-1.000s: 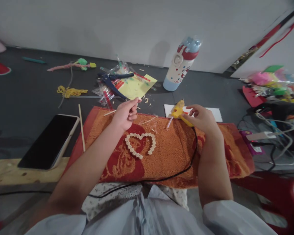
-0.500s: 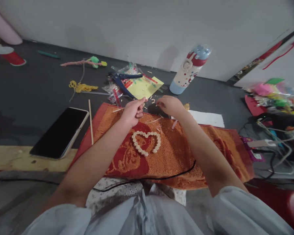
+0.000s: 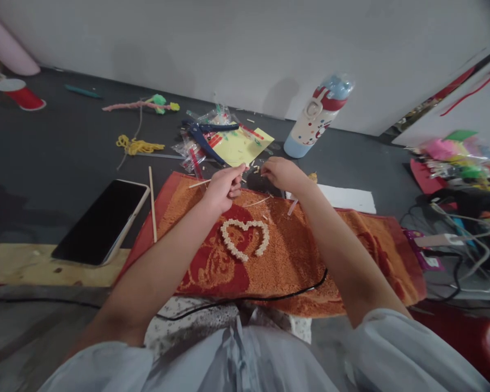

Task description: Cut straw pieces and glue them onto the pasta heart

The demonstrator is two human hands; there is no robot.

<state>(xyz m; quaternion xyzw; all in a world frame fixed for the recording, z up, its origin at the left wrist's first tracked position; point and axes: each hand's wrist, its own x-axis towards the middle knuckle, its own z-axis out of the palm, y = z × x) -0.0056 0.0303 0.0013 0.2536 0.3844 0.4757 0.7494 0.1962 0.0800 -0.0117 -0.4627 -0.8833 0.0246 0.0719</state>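
My left hand [image 3: 225, 188] is closed in a pinch above the far edge of the orange towel; a tiny pale bit may show at its fingertips, too small to make out. Opposite it, my right hand [image 3: 283, 174] bends downward with fingers pinched together, and whatever they hold is hidden. Short pale stick pieces [image 3: 256, 169] lie scattered on the dark table between the hands. Nearer me, a heart outline of small pale pieces [image 3: 227, 239] rests on the towel [image 3: 294, 256], with a gap at its lower right. A thin pale strip [image 3: 258, 201] lies above the heart.
Behind the hands are dark blue-handled cutters [image 3: 206, 142], a yellow paper [image 3: 249, 147] and plastic wrappers. A bottle [image 3: 310, 122] stands at the back right. A phone [image 3: 102, 220] and wooden stick [image 3: 152, 204] lie left. A black cable [image 3: 265, 297] crosses the towel's near edge.
Both hands stay almost in place, still pinched; the left fingertips have shifted very slightly. The whole view has moved a little. The heart outline looks the same.
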